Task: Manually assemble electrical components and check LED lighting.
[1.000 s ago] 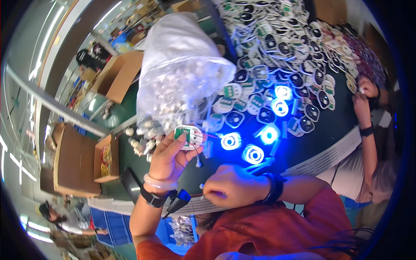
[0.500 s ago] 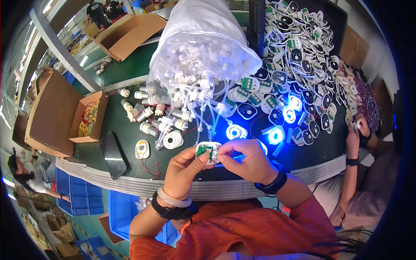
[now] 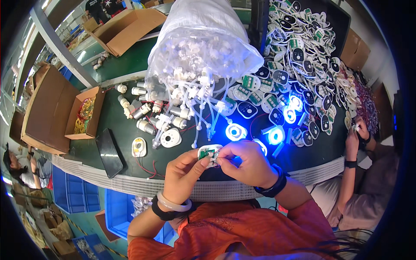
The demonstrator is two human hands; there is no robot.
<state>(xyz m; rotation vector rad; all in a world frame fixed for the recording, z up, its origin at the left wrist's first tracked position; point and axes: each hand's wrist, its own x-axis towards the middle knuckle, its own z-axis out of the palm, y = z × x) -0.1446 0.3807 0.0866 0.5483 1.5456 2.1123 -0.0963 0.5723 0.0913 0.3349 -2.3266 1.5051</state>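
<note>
Near the table's front edge, my left hand (image 3: 185, 172) grips a small white plastic panel with a green circuit board (image 3: 203, 154), its thumb pressed across the face. My right hand (image 3: 249, 162) is closed in a pinch at the panel's right side, on thin dark wires that run to the board; the exact fingertip contact is hard to make out. Just beyond my hands lies a ring-shaped part glowing blue (image 3: 236, 131). A white round-holed cover (image 3: 170, 138) and a white oval part with a yellowish ring and red wires (image 3: 139, 147) lie left of them.
An open plastic sack (image 3: 203, 47) spills clear tubes and white fittings beside small motor pumps (image 3: 145, 126). Piled white and black panels (image 3: 299, 65) fill the right. A black phone-like slab (image 3: 109, 154) and cardboard box (image 3: 84, 112) stand left. Another person's hand (image 3: 360, 130) works at right.
Both hands stay at the panel, and its board has tilted slightly. My right fingertips have shifted a little against the wires. The whole view has shifted slightly.
</note>
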